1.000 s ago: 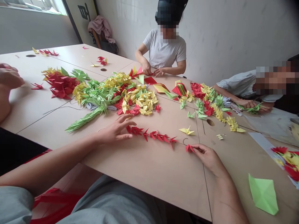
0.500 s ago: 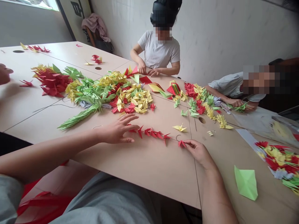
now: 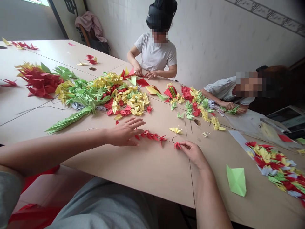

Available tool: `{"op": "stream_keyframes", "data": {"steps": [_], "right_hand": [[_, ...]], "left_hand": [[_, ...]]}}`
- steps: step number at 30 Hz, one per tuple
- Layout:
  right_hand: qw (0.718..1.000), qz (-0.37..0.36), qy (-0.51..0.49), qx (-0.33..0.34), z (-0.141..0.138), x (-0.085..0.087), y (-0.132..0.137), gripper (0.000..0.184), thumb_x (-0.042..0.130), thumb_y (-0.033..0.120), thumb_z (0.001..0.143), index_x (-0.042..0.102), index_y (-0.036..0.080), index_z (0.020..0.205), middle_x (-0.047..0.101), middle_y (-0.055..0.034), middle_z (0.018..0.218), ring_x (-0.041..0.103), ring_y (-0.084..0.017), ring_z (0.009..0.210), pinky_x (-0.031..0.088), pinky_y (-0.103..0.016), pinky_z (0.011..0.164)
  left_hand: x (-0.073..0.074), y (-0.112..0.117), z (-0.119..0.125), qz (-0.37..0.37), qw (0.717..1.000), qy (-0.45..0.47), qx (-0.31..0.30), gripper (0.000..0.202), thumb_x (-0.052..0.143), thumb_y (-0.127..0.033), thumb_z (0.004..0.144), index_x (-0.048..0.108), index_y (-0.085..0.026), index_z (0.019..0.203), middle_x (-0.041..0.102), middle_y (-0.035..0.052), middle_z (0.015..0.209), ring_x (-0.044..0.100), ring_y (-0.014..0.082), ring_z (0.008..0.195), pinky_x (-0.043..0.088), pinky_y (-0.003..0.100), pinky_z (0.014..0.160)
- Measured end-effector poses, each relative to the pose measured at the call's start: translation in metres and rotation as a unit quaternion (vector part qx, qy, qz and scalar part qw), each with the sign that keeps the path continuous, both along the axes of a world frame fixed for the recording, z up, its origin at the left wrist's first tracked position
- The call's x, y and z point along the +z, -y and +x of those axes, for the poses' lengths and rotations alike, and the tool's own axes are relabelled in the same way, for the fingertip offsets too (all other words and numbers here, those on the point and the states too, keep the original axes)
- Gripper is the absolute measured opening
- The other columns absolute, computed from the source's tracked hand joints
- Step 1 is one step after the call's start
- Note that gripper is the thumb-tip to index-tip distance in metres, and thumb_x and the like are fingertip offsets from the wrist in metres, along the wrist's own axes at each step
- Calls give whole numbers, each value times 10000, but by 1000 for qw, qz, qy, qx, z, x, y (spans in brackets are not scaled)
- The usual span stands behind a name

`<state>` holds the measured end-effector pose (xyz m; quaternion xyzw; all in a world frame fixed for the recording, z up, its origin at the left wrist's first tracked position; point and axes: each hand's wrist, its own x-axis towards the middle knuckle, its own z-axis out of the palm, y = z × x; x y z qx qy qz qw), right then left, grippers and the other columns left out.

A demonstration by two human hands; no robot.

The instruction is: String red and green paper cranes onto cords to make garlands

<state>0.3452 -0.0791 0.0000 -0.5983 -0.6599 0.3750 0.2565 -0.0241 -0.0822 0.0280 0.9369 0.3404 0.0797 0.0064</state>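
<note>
Red paper crane (image 3: 177, 145), pinched by fingers of the right hand (image 3: 194, 154) beside the red strand (image 3: 153, 136) on the worktop (image 3: 143, 165), could crease if squeezed, while the left hand (image 3: 125, 132) spreads its fingers.

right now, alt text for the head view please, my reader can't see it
A right hand pinches a red origami piece at a table, the left hand spread by a row of red origami. Beyond lie colourful folded-paper heaps; two other people are at the table.

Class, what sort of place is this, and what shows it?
Probably a shared craft room: heaps of folded paper birds on a large table, a creased green sheet, and a person working opposite.
</note>
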Motion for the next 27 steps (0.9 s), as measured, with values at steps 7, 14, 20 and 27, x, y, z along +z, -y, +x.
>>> {"op": "stream_keyframes", "data": {"steps": [7, 14, 20, 27], "right_hand": [[1000, 3, 16, 3, 2, -2, -1, 305, 593, 433, 777, 751, 200, 895, 757, -87, 947, 677, -256, 884, 500, -361, 784], [1000, 18, 16, 6, 4, -6, -3, 297, 592, 426, 782, 750, 199, 890, 752, -87, 939, 670, -257, 883, 494, -369, 790], [1000, 12, 12, 11, 3, -4, -2, 291, 602, 425, 791, 747, 192, 888, 758, -83, 930, 675, -249, 869, 504, -367, 791], [1000, 19, 5, 13, 3, -3, 0, 272, 609, 410, 816, 748, 190, 897, 764, -76, 925, 679, -244, 869, 507, -355, 787]], "left_hand": [[2, -8, 9, -8, 1000, -16, -2, 522, 576, -455, 905, 585, -160, 1335, 387, 200, 1541, 304, 381, 1450, 294, 545, 1164], [-1, -13, 24, -27, 999, -11, -29, 541, 568, -455, 914, 553, -140, 1354, 427, 204, 1514, 322, 370, 1442, 281, 533, 1168], [-2, -18, 33, -26, 999, 17, -31, 526, 565, -451, 920, 556, -147, 1349, 452, 219, 1491, 354, 372, 1424, 304, 539, 1148], [-5, -20, 50, -21, 998, 3, -60, 542, 586, -452, 906, 558, -155, 1359, 454, 217, 1490, 379, 376, 1409, 314, 525, 1144]]}}
